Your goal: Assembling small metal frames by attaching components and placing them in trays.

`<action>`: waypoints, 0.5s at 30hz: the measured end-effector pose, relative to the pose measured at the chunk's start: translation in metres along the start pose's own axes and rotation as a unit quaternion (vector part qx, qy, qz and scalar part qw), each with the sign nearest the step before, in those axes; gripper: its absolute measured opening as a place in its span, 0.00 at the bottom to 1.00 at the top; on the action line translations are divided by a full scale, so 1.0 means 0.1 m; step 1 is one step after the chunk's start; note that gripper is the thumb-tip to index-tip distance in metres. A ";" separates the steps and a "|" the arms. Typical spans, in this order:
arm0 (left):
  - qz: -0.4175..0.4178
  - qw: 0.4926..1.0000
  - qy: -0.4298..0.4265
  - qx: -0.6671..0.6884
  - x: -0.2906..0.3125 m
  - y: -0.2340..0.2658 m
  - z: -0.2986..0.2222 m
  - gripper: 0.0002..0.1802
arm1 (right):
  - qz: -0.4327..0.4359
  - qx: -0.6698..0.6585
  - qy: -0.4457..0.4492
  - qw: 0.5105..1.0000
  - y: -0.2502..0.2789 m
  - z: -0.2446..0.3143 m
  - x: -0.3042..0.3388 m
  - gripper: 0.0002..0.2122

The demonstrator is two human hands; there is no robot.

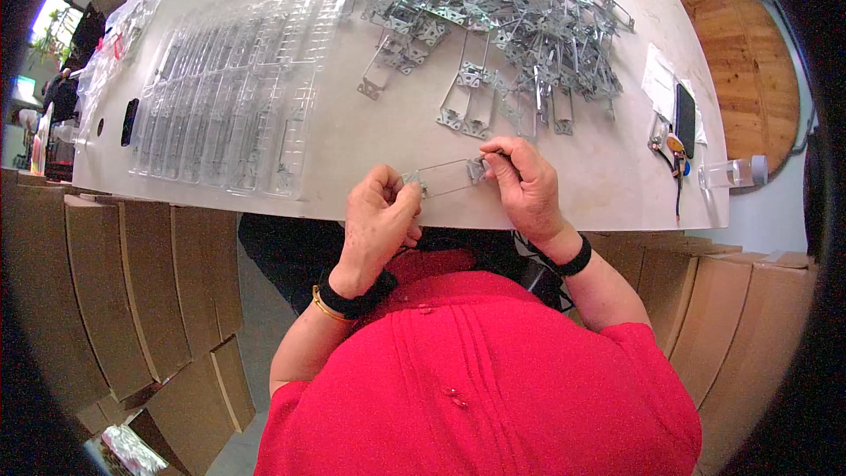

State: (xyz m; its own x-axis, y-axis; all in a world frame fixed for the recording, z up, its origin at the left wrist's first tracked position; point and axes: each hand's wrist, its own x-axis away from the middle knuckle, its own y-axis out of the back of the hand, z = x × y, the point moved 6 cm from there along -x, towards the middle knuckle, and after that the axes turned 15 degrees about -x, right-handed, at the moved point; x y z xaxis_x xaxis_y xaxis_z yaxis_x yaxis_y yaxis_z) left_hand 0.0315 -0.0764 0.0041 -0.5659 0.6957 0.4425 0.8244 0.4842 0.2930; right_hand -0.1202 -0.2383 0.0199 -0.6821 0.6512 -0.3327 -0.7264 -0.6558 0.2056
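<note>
Between my hands, just above the table's near edge, is a slim metal frame [448,178] with two thin parallel rods and a small plate at each end. My left hand [381,211] pinches its left end between thumb and fingers. At the right end, my right hand [527,187] grips the other plate; something small and dark shows at the fingertips. The fingers partly hide both end plates. Beyond my hands, similar metal frames [465,101] lie loose on the table, in front of a large tangled pile [529,18] of the same parts.
A clear plastic tray [304,123] with long slots holding metal parts covers the table's left side. On the right lie a dark phone [685,111], white paper [656,79] and a clear bottle [730,174]. Cardboard boxes [106,291] stand below the table on both sides.
</note>
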 end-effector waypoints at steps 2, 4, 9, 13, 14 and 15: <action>-0.001 1.000 -0.009 0.003 -0.01 0.00 0.02 0.10 | 0.008 0.013 0.005 1.000 0.00 0.04 -0.02 0.05; -0.002 1.000 -0.017 0.006 0.00 0.00 0.02 0.10 | 0.016 0.026 0.010 0.999 -0.01 0.06 -0.02 0.05; -0.001 1.000 -0.010 0.011 0.00 0.00 0.00 0.10 | 0.010 0.035 0.002 0.999 0.01 -0.03 0.01 0.03; -0.005 1.000 -0.011 0.008 -0.02 0.00 0.04 0.10 | 0.000 0.035 -0.012 0.999 0.01 0.00 0.00 0.03; -0.006 1.000 -0.011 0.008 -0.02 0.00 0.04 0.10 | 0.000 0.026 -0.010 1.000 0.00 0.02 -0.01 0.03; -0.007 1.000 -0.011 0.008 -0.02 -0.01 0.03 0.10 | 0.001 0.017 -0.007 1.000 0.00 0.03 -0.01 0.03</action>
State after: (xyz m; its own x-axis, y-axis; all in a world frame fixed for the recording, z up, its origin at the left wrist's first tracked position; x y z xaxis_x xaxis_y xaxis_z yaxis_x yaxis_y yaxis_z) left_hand 0.0324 -0.0765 0.0002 -0.5780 0.7003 0.4190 0.8160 0.5022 0.2863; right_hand -0.1193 -0.2380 0.0228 -0.6842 0.6557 -0.3192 -0.7276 -0.6435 0.2377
